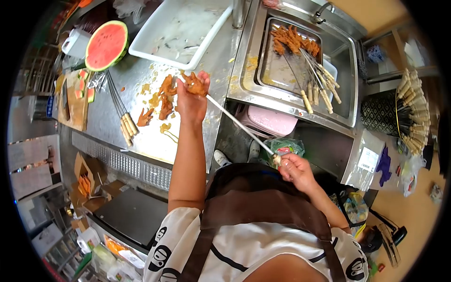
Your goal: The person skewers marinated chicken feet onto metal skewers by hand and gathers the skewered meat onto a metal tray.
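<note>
My left hand (191, 103) holds a reddish-brown chicken foot (194, 84) above the steel counter. A long metal skewer (239, 124) runs from that piece down to its wooden handle, which my right hand (297, 171) grips. Beside my left hand, several more chicken feet (166, 107) lie on the counter among yellow-brown sauce stains. Left of them is a group of bare skewers (123, 115) with wooden handles. At the upper right, a metal tray (277, 77) over the sink holds chicken feet on skewers, with their handles towards the lower right.
A white tub (137, 47) of cloudy water stands at the top, beside a cut watermelon (107, 46). A knife (66, 101) lies on a cutting board (75, 113) at the left. On the right, a black patterned container (379, 113) holds several wooden-handled skewers. A pink basin (272, 121) sits under the counter.
</note>
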{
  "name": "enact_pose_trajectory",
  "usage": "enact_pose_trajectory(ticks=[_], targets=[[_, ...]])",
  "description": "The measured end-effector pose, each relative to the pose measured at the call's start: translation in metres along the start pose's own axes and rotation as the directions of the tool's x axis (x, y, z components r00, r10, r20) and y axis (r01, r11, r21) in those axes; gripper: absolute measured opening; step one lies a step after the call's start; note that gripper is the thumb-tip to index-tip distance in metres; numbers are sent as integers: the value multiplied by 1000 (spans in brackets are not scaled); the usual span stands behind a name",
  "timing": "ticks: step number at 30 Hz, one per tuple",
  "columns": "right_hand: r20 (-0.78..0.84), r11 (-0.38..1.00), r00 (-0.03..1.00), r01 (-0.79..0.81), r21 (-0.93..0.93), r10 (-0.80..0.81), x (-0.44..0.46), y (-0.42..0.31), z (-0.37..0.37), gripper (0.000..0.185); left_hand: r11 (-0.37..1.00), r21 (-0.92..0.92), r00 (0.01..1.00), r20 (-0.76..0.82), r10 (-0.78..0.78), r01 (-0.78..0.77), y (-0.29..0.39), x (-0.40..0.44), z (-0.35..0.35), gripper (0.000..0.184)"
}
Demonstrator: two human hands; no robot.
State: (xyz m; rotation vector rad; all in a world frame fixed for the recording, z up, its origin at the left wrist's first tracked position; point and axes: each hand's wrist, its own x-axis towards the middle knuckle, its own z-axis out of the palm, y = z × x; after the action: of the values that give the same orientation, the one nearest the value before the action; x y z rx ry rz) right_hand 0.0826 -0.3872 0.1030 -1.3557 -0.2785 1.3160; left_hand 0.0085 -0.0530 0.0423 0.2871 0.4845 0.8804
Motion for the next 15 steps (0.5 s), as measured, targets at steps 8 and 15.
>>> enact_pose_trajectory(ticks=[8,15], targets=[[-416,736,730,176,-654,-543,63,-2,-97,19,718,670,933,-107,343,-187,59,-25,-34,14],[-36,44,571,1,-999,-820,93,-39,-98,40,-629,634,752,649,115,-450,80,-41,-75,28]])
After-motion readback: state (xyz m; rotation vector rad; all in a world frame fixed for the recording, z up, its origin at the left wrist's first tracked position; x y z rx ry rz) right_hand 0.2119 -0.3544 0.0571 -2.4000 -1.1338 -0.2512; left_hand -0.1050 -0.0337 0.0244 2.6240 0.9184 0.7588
